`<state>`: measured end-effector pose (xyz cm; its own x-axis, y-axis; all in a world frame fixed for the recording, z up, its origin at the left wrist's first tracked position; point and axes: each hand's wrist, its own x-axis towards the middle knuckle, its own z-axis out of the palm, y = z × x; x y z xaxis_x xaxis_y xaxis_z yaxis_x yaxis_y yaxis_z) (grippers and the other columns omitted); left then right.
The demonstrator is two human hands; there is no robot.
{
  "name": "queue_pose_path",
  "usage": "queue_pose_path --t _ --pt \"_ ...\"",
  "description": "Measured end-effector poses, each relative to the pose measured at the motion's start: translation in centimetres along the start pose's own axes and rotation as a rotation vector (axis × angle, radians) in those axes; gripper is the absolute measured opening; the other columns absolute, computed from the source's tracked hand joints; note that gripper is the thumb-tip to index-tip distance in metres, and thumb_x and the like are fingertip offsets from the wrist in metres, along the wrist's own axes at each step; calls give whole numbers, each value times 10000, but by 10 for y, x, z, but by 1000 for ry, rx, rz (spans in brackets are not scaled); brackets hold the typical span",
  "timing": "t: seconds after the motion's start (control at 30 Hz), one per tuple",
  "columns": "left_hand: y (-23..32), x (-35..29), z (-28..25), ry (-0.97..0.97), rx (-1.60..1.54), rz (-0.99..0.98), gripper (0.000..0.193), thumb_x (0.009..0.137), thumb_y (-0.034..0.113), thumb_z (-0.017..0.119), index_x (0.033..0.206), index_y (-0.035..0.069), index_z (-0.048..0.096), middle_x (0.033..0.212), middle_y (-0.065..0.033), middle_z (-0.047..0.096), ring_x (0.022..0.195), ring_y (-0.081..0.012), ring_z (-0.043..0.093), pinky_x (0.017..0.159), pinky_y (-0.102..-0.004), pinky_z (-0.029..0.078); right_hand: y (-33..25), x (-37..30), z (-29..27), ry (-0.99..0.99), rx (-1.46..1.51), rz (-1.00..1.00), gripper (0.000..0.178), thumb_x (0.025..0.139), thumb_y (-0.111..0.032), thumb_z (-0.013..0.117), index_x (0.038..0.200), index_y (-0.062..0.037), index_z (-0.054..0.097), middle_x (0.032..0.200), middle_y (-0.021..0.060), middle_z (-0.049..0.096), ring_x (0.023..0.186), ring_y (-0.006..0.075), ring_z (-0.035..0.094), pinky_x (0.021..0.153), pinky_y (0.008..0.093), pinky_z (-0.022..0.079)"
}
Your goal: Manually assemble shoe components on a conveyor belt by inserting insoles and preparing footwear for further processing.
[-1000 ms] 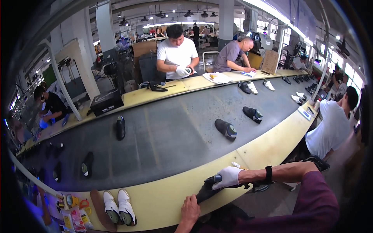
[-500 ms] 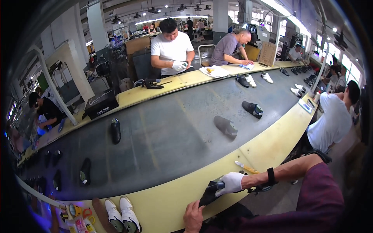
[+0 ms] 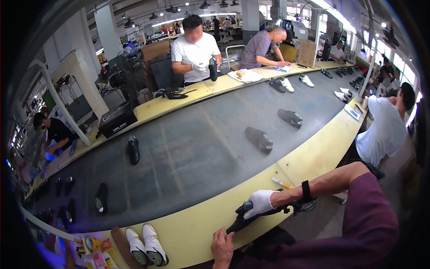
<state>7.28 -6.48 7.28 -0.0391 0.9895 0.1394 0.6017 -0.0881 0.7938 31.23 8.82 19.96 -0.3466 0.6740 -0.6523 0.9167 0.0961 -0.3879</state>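
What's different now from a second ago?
The co-worker across the belt has turned a dark shoe upright. More of the yellow-and-white tool shows.

The gloved right hand still grips the dark item, the bare left hand at its end. The white shoes stayed.

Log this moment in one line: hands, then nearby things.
left hand: bare, touching dark item | right hand: white-gloved, gripping dark item | nearby: white shoes, slim yellow tool
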Motion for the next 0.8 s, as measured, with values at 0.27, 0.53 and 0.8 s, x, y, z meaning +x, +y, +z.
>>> queue_pose_path --t 0.27,0.53,0.8 --pt "-13 -9 3 -68 89 13 450 1059 360 715 1320 -6 711 1241 -220 724 1125 -428 716 944 -492 584 16 0 16 83 69 -75 641 823 -654 834 1015 -43 839 892 188 801 812 362 787 761 467 623" --pt "7 -26 -32 117 131 74 341 1116 259 629 1204 -53 734 1165 -207 765 934 -396 744 831 -465 595 2 1 -3 17 21 0 610 827 -651 843 1002 -67 842 900 185 805 815 353 785 757 459 611" --pt "21 4 17 16 270 303 555 1003 410 770 1421 57 676 1336 -171 700 1245 -370 662 1038 -519 513 21 -48 -4 130 100 -117 496 884 -602 811 1076 -146 851 976 178 816 908 344 790 832 431 605"
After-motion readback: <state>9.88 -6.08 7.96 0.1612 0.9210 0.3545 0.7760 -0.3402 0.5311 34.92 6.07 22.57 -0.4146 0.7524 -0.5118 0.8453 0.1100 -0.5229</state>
